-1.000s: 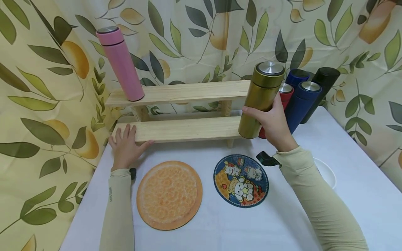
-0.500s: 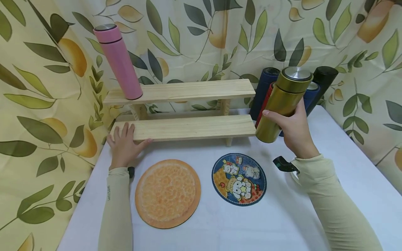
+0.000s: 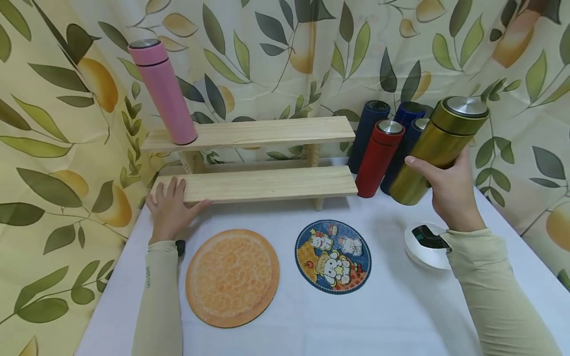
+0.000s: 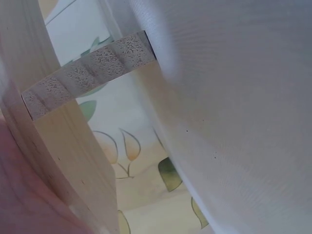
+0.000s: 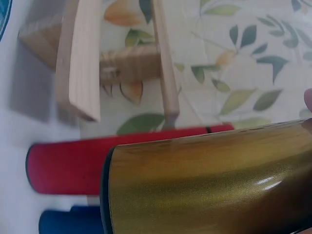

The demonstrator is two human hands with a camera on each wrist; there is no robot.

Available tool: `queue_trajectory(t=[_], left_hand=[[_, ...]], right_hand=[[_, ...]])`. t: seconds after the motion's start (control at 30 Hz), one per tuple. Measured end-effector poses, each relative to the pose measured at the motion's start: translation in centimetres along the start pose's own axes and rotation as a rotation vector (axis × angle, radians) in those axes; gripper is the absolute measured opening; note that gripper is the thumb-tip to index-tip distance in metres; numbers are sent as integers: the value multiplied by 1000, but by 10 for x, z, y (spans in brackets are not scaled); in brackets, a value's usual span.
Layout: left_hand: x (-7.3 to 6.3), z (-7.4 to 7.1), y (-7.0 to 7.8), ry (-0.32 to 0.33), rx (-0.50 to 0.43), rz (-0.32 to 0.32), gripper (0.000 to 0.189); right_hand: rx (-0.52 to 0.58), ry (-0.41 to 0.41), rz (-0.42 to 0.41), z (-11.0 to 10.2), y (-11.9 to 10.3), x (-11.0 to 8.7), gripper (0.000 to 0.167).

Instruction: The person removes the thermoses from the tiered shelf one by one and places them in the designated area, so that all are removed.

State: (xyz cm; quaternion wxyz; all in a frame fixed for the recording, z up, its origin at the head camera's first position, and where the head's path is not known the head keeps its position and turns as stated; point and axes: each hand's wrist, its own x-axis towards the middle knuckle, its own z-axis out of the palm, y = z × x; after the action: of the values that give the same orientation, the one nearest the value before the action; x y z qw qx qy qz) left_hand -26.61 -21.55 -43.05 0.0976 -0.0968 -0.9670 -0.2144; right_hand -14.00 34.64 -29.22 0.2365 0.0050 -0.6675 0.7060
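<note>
My right hand (image 3: pixel 454 190) grips a gold thermos bottle (image 3: pixel 438 148) with a silver-topped lid, tilted and held in front of the dark blue bottles at the right. In the right wrist view the gold thermos (image 5: pixel 209 180) fills the lower right, its dark base toward the red bottle (image 5: pixel 92 163). My left hand (image 3: pixel 171 210) rests on the left end of the lower step of a two-tier wooden shelf (image 3: pixel 262 185), fingers spread on the board. On the upper step's left end stands a pink thermos bottle (image 3: pixel 165 94).
Beside the shelf's right end stand a red thermos (image 3: pixel 380 160) and several dark blue ones, including one behind (image 3: pixel 367 136). On the white table lie a round orange mat (image 3: pixel 232 278), a blue cartoon mat (image 3: pixel 333 257) and a white round dish (image 3: pixel 420 254). Leaf-patterned cloth (image 3: pixel 267 59) hangs behind.
My right hand has carried the gold thermos rightward from the shelf's right end, uncovering the red and blue bottles. The left hand stays on the lower step.
</note>
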Motion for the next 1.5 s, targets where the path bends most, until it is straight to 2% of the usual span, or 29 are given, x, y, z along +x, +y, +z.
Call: queue_trajectory(t=[0.27,0.53,0.7,0.83,0.97,1.13,1.43,1.5], left_hand=[[-2,1,0,3,-9,8,114],[-1,-1,-1,-4,-8,10,115],[-1,0,-1,-9,-4,1,116],[-2,4,-1,-16,-5,-9,116],[-2,3,-1,-19,-17,-11,114],[-1,-1,1,-26,-14,-10,114],[2,0,0,-25,-11,-17,115],[1,0,-1,-23,-8,-21,114]], right_hand=[[66,72,60,-36,1,5,79],[9,113,104,-63,5,12,82],[-21,116,197,-75,10,21,85],[12,106,292,-85,17,33,87],[41,128,367,-92,24,45,88],[33,154,399,-98,35,52,92],[-56,168,484,-105,49,63,93],[-68,163,481,-106,53,66,94]])
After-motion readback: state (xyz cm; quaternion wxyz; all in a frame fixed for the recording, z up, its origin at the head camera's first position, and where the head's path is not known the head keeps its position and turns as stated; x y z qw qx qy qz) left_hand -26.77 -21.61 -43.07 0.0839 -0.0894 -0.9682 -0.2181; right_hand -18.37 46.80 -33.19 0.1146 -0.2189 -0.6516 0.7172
